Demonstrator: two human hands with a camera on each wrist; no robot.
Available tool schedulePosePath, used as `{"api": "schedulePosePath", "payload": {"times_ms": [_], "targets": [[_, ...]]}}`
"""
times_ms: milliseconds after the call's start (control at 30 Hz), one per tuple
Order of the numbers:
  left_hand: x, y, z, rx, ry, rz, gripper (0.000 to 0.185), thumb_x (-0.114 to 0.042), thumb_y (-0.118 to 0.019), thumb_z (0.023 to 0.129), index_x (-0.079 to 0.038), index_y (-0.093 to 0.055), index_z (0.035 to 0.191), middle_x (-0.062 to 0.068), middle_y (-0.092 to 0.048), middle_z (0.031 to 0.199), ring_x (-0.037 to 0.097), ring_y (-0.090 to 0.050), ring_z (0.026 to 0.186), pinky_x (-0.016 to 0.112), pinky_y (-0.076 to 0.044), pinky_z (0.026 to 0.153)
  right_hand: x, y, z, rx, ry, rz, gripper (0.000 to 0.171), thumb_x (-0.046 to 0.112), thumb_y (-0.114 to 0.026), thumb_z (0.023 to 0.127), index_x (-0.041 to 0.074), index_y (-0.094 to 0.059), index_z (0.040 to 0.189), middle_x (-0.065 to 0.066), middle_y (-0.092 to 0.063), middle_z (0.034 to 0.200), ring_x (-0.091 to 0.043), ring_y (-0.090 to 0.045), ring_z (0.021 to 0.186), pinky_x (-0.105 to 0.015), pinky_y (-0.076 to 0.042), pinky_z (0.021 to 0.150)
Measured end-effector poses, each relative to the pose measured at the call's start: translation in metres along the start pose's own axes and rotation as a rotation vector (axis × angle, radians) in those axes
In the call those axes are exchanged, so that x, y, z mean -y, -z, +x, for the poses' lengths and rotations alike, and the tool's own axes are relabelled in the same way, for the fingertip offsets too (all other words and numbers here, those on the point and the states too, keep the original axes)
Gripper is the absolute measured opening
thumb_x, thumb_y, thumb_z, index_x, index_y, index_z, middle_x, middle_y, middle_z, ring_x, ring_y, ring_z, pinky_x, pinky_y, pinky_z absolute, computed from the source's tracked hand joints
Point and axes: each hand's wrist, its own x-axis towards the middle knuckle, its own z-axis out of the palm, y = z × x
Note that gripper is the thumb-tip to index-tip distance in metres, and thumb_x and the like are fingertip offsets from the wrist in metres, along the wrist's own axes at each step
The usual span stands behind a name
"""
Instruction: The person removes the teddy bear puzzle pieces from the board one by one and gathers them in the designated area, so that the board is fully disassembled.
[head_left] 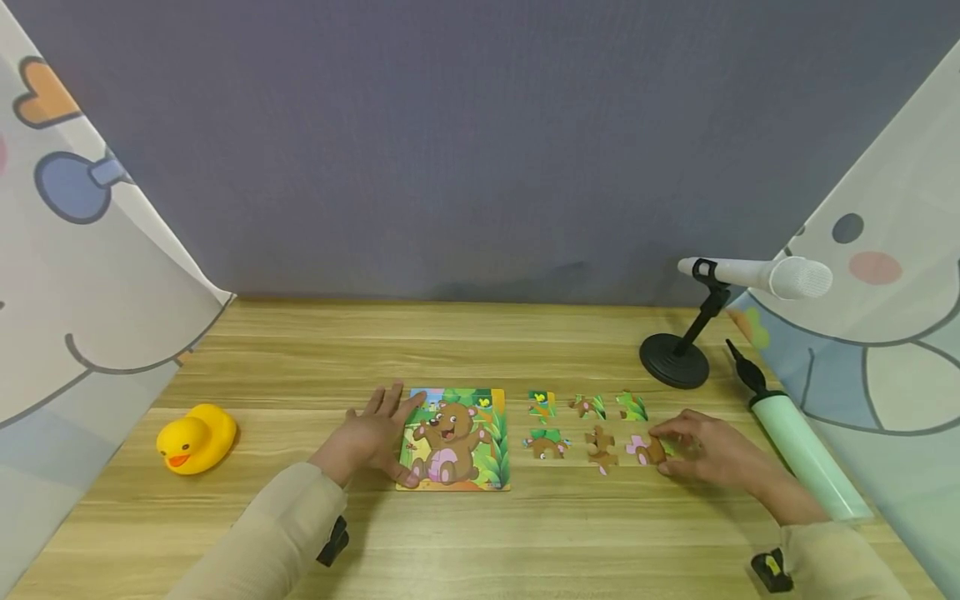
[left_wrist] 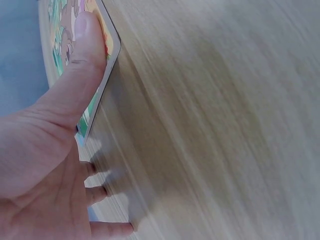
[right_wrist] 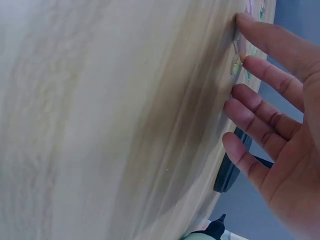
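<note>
A square bear jigsaw puzzle lies flat on the wooden table. My left hand spreads over its left side, the thumb resting on the face near a lower corner and the other fingers reaching the table beyond the edge. To the right, loose puzzle pieces are laid out in two rows, among them a yellow-and-green piece and a brown piece. At the right end of the lower row, my right hand pinches a brown-and-pink puzzle piece between thumb and index finger, low at the tabletop.
A yellow rubber duck sits at the left. At the back right, a white microphone is clipped on a black stand. A pale green hand pump lies along the right edge. A grey panel closes off the back.
</note>
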Motion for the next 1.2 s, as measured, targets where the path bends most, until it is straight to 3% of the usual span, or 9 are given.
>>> {"api": "schedulePosePath", "payload": {"times_ms": [133, 233, 433, 700, 900, 1200], "targets": [[0.0, -0.001, 0.0, 0.001, 0.003, 0.004, 0.122, -0.052, -0.076, 0.052, -0.015, -0.008, 0.146, 0.023, 0.005, 0.148, 0.045, -0.001, 0.133, 0.071, -0.012, 0.094, 0.004, -0.001, 0.005, -0.025, -0.02, 0.01, 0.039, 0.039, -0.073, 0.074, 0.016, -0.066, 0.104, 0.01, -0.055, 0.086, -0.006, -0.051, 0.074, -0.026, -0.045, 0.061], [0.0, 0.0, 0.001, 0.0, 0.007, 0.011, 0.123, -0.052, -0.076, 0.052, -0.014, -0.007, 0.147, 0.023, 0.005, 0.148, 0.044, -0.001, 0.133, 0.07, -0.012, 0.094, 0.012, -0.002, 0.012, -0.045, -0.072, 0.081, 0.035, 0.037, -0.072, 0.076, 0.018, -0.066, 0.105, 0.01, -0.057, 0.087, -0.008, -0.054, 0.077, -0.026, -0.047, 0.063], [0.0, 0.002, 0.0, 0.003, 0.013, 0.011, 0.126, -0.053, -0.076, 0.051, -0.01, -0.005, 0.146, 0.023, 0.004, 0.149, 0.044, -0.001, 0.133, 0.07, -0.013, 0.095, 0.035, -0.006, 0.032, -0.055, -0.091, 0.245, 0.034, 0.029, -0.068, 0.081, 0.011, -0.064, 0.11, 0.001, -0.06, 0.097, -0.013, -0.054, 0.082, -0.026, -0.048, 0.064], [0.0, 0.001, 0.001, 0.003, 0.013, 0.021, 0.127, -0.053, -0.076, 0.051, -0.009, -0.005, 0.146, 0.022, 0.004, 0.149, 0.043, -0.002, 0.134, 0.07, -0.014, 0.095, 0.07, -0.017, 0.064, -0.041, -0.084, 0.287, 0.03, 0.026, -0.069, 0.081, 0.014, -0.065, 0.108, -0.002, -0.06, 0.102, -0.012, -0.054, 0.081, -0.024, -0.047, 0.061], [0.0, 0.001, 0.001, 0.003, 0.019, 0.009, 0.127, -0.053, -0.076, 0.05, -0.009, -0.005, 0.146, 0.022, 0.004, 0.149, 0.043, -0.002, 0.134, 0.07, -0.013, 0.095, 0.096, -0.027, 0.086, 0.011, -0.093, 0.324, 0.03, 0.029, -0.068, 0.082, 0.016, -0.065, 0.108, 0.0, -0.058, 0.103, -0.012, -0.053, 0.085, -0.028, -0.047, 0.067], [0.0, 0.001, 0.0, 0.009, 0.028, 0.008, 0.128, -0.053, -0.076, 0.05, -0.01, -0.004, 0.146, 0.021, 0.005, 0.149, 0.043, -0.001, 0.134, 0.07, -0.013, 0.095, 0.136, -0.045, 0.115, 0.028, -0.077, 0.368, 0.029, 0.029, -0.069, 0.081, 0.015, -0.066, 0.106, 0.002, -0.058, 0.104, -0.019, -0.055, 0.087, -0.029, -0.046, 0.065]]}}
